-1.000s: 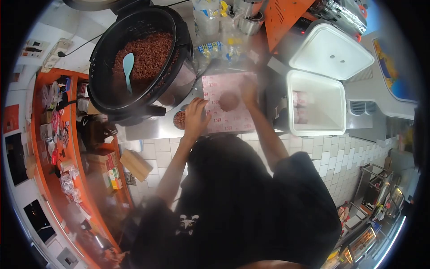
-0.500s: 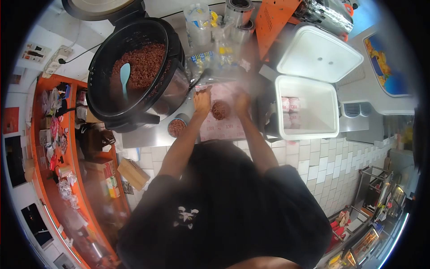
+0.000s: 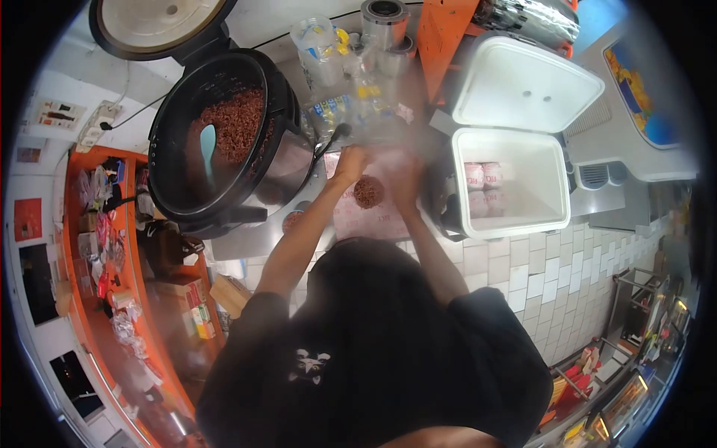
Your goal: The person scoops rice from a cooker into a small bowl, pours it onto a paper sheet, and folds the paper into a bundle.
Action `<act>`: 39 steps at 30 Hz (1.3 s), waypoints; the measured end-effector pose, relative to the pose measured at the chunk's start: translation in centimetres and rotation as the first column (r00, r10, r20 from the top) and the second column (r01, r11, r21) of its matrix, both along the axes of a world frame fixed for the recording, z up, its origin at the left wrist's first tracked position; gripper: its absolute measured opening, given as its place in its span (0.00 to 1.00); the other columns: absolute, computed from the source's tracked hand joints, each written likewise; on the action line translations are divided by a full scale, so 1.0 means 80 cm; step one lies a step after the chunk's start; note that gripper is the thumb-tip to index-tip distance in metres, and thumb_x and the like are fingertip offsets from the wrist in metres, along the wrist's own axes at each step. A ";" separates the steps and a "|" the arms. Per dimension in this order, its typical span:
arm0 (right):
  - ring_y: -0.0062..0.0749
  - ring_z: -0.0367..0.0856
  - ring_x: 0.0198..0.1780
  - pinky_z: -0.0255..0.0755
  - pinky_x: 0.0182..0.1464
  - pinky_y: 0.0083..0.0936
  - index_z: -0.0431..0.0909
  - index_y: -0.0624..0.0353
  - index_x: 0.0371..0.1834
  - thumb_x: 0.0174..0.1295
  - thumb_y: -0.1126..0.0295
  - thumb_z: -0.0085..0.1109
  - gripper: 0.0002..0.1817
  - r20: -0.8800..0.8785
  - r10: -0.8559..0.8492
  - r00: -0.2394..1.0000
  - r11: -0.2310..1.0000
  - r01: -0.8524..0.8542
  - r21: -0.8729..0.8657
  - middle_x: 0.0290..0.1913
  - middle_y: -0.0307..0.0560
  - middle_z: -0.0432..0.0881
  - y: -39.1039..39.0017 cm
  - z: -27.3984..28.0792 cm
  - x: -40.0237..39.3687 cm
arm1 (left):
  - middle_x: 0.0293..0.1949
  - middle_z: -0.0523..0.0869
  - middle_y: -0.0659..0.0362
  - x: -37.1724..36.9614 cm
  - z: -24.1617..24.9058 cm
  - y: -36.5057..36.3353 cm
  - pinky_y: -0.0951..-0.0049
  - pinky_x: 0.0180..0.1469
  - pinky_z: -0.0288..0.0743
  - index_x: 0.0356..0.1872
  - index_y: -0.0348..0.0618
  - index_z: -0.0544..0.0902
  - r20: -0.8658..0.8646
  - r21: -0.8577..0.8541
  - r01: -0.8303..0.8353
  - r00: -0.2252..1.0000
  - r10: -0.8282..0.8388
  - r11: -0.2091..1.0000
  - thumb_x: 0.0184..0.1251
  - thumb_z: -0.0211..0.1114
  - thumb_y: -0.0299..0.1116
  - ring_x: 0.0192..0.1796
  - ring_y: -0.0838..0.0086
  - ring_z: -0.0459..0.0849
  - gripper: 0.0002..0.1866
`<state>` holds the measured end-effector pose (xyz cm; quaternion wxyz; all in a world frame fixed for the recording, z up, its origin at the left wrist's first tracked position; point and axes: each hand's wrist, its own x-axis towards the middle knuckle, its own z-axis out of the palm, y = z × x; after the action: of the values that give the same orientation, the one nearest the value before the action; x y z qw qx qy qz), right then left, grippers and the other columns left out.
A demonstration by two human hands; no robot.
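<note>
Fingers of the left hand and right hand curl around the pink paper sheet, pinching its far edges up beside one mound of red rice. Both forearms reach forward. One rice cooker and one open white cooler flank the steel table; white tiles lie below.

On the steel counter, a mound of reddish-brown rice sits on a pink printed paper sheet. The large black rice cooker stands to its left, the open white plastic cooler box to its right, and clear plastic bottles behind.
</note>
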<state>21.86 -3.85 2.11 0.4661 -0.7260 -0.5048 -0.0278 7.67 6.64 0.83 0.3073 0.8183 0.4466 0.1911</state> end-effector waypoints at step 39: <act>0.42 0.76 0.46 0.71 0.50 0.34 0.76 0.61 0.38 0.46 0.63 0.82 0.24 -0.476 0.294 0.829 0.956 -0.259 0.140 0.48 0.51 0.78 -0.004 -0.006 0.026 | 0.26 0.86 0.58 0.007 0.047 -0.011 0.71 0.43 0.75 0.32 0.36 0.85 0.398 -0.234 0.147 0.917 -0.043 0.961 0.54 0.78 0.30 0.33 0.74 0.83 0.11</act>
<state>23.93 -4.18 1.60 0.6030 -0.6117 -0.4679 0.2083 8.23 5.80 4.63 0.5029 0.7377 0.3573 0.2743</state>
